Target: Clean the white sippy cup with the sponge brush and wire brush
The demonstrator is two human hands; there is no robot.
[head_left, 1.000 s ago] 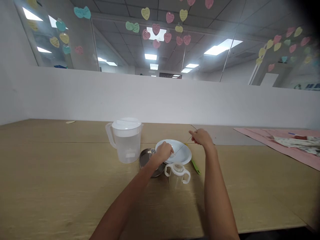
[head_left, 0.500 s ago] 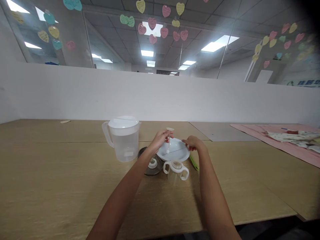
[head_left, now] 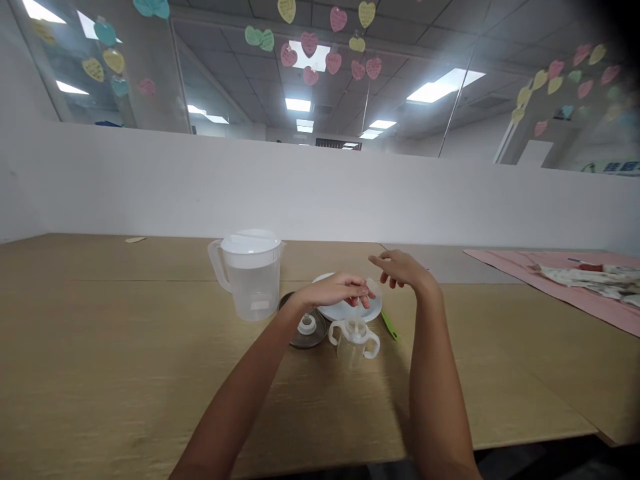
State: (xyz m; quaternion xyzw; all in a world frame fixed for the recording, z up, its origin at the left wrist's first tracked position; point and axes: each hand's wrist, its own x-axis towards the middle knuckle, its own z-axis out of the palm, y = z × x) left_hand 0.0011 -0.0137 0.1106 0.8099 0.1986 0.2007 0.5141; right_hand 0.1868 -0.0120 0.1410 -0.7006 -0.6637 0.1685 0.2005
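Observation:
My left hand (head_left: 336,291) hovers just above a small clear two-handled cup (head_left: 353,341), fingers pinched together on a thin clear straw (head_left: 359,312) that points down into the cup. My right hand (head_left: 401,269) is raised a little to the right, over the far edge of a white plate (head_left: 334,311); its fingers are loosely spread and hold nothing. A round metal dish (head_left: 300,337) with a white ring-shaped cap (head_left: 307,325) in it lies left of the cup.
A clear lidded water pitcher (head_left: 250,273) stands left of the dish. A green stick-like item (head_left: 389,325) lies right of the plate. A pink cloth (head_left: 575,290) with fabric items covers the far right. A white partition (head_left: 150,187) borders the wooden table (head_left: 125,373).
My left hand carried the straw from above the plate forward to over the cup. My right hand let go of a thin piece at the plate, lifted and opened.

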